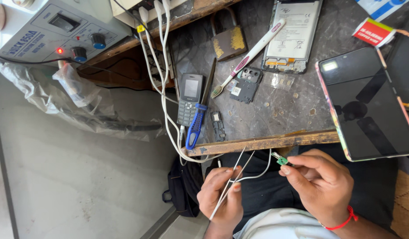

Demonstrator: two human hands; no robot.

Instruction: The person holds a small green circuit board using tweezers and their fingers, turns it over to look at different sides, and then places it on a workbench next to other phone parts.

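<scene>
Left hand point(220, 194) grip closed on one pair of tweezers point(231, 183); right hand point(322, 181) grip pinching one small green circuit piece point(282, 160), both just off counter point(266, 142) front edge. On counter: one keypad phone point(190, 93), one toothbrush point(249, 56), one padlock point(229, 42).

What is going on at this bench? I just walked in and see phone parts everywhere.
A person sits at a dark worn workbench. The left hand holds thin metal tweezers, and the right hand pinches a small green circuit board on a white cable. On the bench lie an opened phone body, a white and pink toothbrush, a grey keypad phone and a blue-handled screwdriver.
</scene>
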